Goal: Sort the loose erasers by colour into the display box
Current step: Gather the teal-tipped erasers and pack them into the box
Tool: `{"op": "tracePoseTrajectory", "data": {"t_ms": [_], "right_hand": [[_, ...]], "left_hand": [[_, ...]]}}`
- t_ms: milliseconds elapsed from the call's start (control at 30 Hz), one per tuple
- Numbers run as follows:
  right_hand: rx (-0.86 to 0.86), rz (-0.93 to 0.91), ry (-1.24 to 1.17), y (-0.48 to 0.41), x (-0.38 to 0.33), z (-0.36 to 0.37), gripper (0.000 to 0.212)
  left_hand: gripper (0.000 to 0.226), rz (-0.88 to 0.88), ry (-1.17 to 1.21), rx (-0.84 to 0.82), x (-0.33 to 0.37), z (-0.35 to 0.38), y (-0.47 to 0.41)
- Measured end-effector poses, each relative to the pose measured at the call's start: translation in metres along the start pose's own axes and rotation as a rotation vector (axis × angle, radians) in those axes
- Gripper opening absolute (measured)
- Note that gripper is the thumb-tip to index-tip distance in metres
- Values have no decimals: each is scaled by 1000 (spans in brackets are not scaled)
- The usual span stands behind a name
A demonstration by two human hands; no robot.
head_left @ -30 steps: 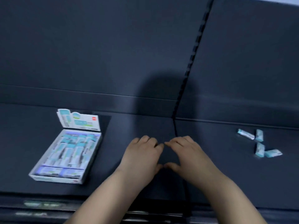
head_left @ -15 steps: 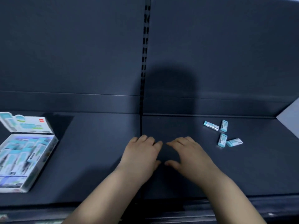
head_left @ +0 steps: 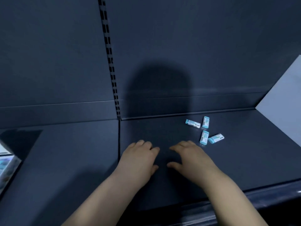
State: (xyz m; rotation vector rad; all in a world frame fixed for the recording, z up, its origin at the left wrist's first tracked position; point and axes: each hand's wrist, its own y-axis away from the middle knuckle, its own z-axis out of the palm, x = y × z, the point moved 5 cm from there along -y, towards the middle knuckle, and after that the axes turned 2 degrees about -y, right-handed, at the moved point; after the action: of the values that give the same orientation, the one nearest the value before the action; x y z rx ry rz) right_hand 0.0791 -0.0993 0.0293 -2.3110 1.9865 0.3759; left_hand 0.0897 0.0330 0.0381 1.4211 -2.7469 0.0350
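Observation:
Several loose erasers [head_left: 204, 137] in white and light-blue sleeves lie scattered on the dark shelf [head_left: 244, 152], right of centre. My right hand [head_left: 189, 158] rests palm down on the shelf, just left of and nearer than the erasers, touching none. Beside it my left hand [head_left: 138, 158] also lies flat, fingers relaxed, holding nothing. Only a corner of the white display box [head_left: 6, 167] shows at the far left edge, with blue erasers inside.
A slotted upright [head_left: 110, 62] divides the dark back panel, and a seam runs down the shelf below it. A pale side panel [head_left: 283, 101] closes the shelf on the right. The shelf's front lip [head_left: 260, 193] runs along the near edge.
The view has swung right: the display box slid almost out of frame on the left and the loose erasers moved toward the centre. Both hands stay flat, slightly further apart.

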Motion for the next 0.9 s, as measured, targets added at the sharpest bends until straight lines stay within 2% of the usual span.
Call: {"op": "tracePoseTrajectory", "data": {"t_ms": [300,467,600,733,900], "right_hand": [[38,82,-6,-1,135,-25,45],[36,142,-15,-8,201,-33,52],[-16,116,-31,-15,212,-28,59],[-5,75,-45,-22,207,-23,67],[36,38,-63,-29,199,-20,61]], "left_hand": [[51,-114,70,-90,75,25,-70],[52,-184,165,-57,110,35,-117],[53,-262,244,-74,125,44,-141],[41,-384,325,-63,129,49,-154],[37,-497,342,-84,121,49,-153]]}}
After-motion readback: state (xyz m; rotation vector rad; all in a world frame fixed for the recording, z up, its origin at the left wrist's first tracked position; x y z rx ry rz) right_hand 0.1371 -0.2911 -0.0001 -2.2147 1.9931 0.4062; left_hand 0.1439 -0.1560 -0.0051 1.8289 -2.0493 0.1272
